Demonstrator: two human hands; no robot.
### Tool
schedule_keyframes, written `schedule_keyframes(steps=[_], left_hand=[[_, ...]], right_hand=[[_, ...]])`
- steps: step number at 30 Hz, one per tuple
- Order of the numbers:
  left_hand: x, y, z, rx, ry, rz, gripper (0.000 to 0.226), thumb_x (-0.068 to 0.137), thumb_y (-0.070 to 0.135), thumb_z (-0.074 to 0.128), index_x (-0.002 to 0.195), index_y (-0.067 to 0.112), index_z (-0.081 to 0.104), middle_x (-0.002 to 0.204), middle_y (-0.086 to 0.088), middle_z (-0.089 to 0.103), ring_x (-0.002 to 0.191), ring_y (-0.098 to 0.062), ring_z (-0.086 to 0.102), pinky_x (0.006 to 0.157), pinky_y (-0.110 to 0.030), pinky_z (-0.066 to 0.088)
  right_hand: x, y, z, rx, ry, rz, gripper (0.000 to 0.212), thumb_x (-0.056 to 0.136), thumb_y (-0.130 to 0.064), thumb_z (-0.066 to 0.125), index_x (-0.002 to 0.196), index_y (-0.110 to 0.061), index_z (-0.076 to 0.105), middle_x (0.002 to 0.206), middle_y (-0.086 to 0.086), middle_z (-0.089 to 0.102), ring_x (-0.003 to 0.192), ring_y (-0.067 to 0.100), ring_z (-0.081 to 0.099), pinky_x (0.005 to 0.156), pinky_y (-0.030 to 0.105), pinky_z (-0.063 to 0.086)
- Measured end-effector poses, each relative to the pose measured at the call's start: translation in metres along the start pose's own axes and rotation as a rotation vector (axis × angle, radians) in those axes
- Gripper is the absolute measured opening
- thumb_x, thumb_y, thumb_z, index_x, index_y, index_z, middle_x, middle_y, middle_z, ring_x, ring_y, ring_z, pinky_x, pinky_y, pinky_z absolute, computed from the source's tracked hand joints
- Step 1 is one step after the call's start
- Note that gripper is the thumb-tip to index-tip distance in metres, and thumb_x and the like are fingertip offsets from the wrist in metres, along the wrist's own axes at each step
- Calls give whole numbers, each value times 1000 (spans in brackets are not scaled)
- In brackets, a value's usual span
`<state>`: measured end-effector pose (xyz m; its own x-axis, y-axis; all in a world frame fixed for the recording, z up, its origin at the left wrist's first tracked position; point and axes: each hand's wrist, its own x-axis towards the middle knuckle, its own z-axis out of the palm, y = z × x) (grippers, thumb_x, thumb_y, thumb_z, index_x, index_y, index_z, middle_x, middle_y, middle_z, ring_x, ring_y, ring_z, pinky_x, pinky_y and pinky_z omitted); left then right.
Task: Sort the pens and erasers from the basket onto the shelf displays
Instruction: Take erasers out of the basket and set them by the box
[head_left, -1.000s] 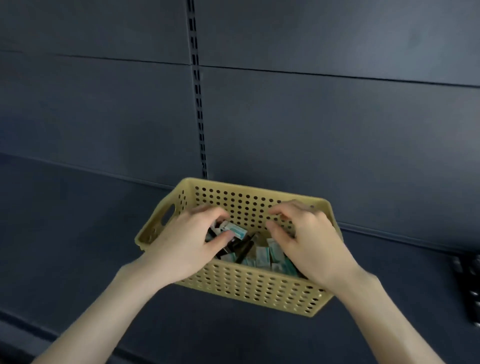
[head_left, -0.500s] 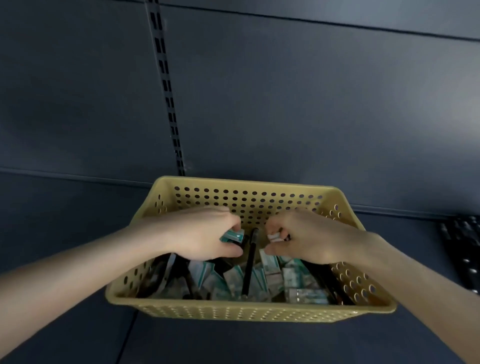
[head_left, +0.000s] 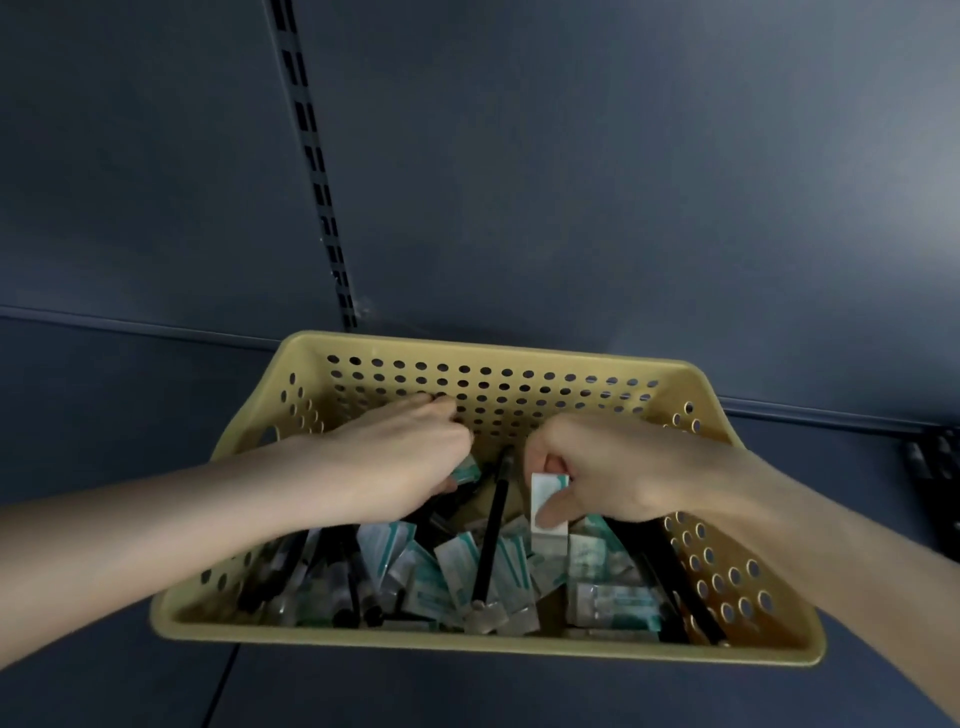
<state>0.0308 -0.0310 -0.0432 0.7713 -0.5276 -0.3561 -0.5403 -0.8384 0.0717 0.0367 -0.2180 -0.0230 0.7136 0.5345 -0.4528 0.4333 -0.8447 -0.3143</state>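
Head view: we see the tan perforated basket (head_left: 488, 642) on the dark shelf (head_left: 104, 415), heaped with white, teal-printed erasers (head_left: 587, 561) and black pens (head_left: 343, 577). One pen (head_left: 491, 540) leans up the middle. Our right hand (head_left: 623, 467) pinches an upright eraser (head_left: 548, 499) in its fingers (head_left: 550, 514). Our left hand (head_left: 400, 457) is clenched over a second eraser (head_left: 466, 472), only its teal corner showing.

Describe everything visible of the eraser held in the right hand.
The eraser is a small rectangular block, white with teal-green print on its wrapper. It stands upright, pinched between thumb and fingers of the right hand, over the pile inside the yellow basket. Its print is too blurred to read.
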Motion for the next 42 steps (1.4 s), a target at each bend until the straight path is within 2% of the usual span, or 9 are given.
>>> schedule_keyframes(steps=[3,7,15,19,22,29,36,39,42], left_hand=[[-4,4,-4,-57,-31,-42,33,94,33,54,123,17,47,105,2,46,100,-15,48,85,-27,40],[-7,7,-7,-98,1,-73,26,94,33,55,114,18,49,103,0,52,98,-18,53,76,-27,40],[-6,5,-7,-200,-16,-133,22,90,34,61,105,21,52,95,3,47,88,-16,48,65,-27,34],[-3,4,-5,-290,-28,-177,42,85,35,67,116,13,50,101,-1,53,90,-17,51,63,-23,38],[0,2,-4,-278,-74,-211,55,84,40,67,122,4,52,110,-8,59,98,-23,58,76,-29,49],[5,0,-6,-265,-129,-201,52,82,43,69,117,6,57,112,-7,59,96,-23,57,76,-30,46],[4,-5,-7,-216,-172,-176,54,82,46,68,116,5,58,96,-2,58,83,-21,55,68,-28,43],[7,-7,-7,-280,-190,-190,57,79,44,72,114,1,59,91,-2,49,78,-19,49,67,-28,41],[9,-9,-7,-344,-201,-199,49,76,41,75,100,-1,64,83,-5,53,71,-20,48,61,-27,36]], right_hand=[[-5,7,1,-42,126,2,32,85,-31,66,114,-20,59,100,-13,49,96,7,44,78,18,32],[-10,7,6,-96,170,22,33,89,-32,62,120,-26,57,122,-5,54,119,13,43,88,24,30],[-7,4,4,-125,39,37,40,90,-25,61,128,-22,49,125,0,54,114,16,46,79,23,29],[-6,-3,4,-134,-44,37,48,89,-24,63,132,-17,44,127,3,52,116,20,47,90,31,42],[-3,-4,4,-146,-113,88,49,90,-26,60,132,-8,42,128,9,51,117,25,48,98,39,42],[6,-7,5,-50,-198,163,52,84,-32,67,123,1,52,123,22,57,109,36,56,89,45,48],[7,-9,6,57,-107,188,51,80,-32,72,120,-5,55,112,8,62,97,25,58,73,31,50],[8,-10,5,96,-99,172,53,80,-32,72,126,-17,48,102,-4,50,92,15,49,62,20,40],[8,-11,6,111,-118,183,57,82,-32,70,130,-14,45,105,-4,51,90,11,46,57,12,34]])
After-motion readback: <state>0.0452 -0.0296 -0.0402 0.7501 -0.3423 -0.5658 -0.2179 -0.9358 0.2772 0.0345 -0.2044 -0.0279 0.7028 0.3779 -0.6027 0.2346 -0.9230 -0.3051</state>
